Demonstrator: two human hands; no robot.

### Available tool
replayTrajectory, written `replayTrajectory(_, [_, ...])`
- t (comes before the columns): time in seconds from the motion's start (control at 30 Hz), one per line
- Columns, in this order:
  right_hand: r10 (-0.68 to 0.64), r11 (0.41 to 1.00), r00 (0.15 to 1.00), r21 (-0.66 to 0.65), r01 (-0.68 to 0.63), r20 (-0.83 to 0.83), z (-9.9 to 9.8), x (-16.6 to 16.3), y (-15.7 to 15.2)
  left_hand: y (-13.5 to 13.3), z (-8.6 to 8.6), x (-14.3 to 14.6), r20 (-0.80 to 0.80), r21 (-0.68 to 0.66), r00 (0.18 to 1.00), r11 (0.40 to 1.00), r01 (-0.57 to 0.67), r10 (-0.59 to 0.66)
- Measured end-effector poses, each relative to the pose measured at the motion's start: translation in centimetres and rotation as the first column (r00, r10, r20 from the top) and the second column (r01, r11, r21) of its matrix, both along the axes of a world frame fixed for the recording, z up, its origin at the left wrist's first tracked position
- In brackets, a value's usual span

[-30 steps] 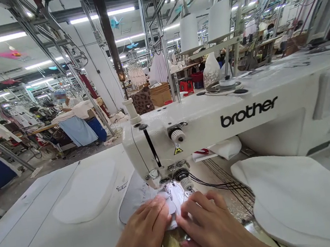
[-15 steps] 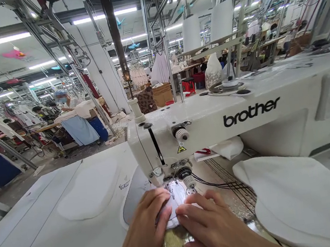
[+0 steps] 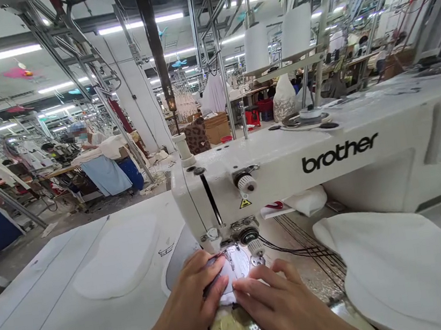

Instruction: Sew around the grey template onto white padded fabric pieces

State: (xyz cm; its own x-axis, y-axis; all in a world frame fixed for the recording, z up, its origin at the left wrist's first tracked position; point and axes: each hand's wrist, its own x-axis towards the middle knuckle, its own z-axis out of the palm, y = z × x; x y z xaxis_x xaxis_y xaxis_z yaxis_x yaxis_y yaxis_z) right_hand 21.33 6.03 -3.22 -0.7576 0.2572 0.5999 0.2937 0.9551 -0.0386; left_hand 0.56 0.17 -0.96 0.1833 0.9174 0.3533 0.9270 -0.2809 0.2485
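Observation:
A white cloth piece with a grey, dark-edged sheet on it lies under the sewing machine's presser foot, in bright lamp light. My left hand rests on it left of the foot, thumb and fingers apart, fingertips close to the needle area. From the right, my right hand lays its fingertips on the near edge of the cloth, its thumb lower down and apart from the fingers. The hands cover part of the piece. Above them stands the white sewing machine head.
White cloth pieces lie in a pile right of my hands. Another white padded piece is on the table at left. Black cords run across the machine bed. Thread cones stand above the machine. A co-worker sits far left.
My left hand has shifted slightly left and down in the picture. My right hand stays at the cloth's near edge. The view has moved a little.

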Motion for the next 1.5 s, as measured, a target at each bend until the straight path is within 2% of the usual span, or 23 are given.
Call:
replayTrajectory(0.23, [0.006, 0.997, 0.984, 0.079, 0.008, -0.18, 0.8, -0.3, 0.1, 0.8, 0.6, -0.4, 0.049, -0.034, 0.999, 0.999, -0.003, 0.005])
replayTrajectory(0.4, [-0.026, 0.993, 0.969, 0.108, 0.054, -0.244, 0.7, -0.6, 0.2, 0.7, 0.8, -0.3, 0.095, -0.062, 0.995, 0.998, -0.018, 0.024])
replayTrajectory(0.57, [-0.084, 0.995, 0.977, 0.044, 0.094, -0.195, 0.4, -0.7, 0.2, 0.6, 0.9, -0.4, 0.155, -0.089, 0.988, 0.996, 0.024, -0.01])
replayTrajectory(0.73, [-0.128, 0.991, 0.978, -0.048, 0.121, -0.167, 0.7, -0.3, -0.2, 0.6, 1.0, -0.3, 0.137, -0.064, 0.99, 0.997, 0.037, -0.028])
replayTrajectory(1.5, [-0.216, 0.975, 0.972, -0.064, 0.211, -0.093, 0.9, 0.0, -0.2, 0.3, 1.2, 0.4, 0.096, 0.009, 0.995, 1.0, 0.01, -0.011])
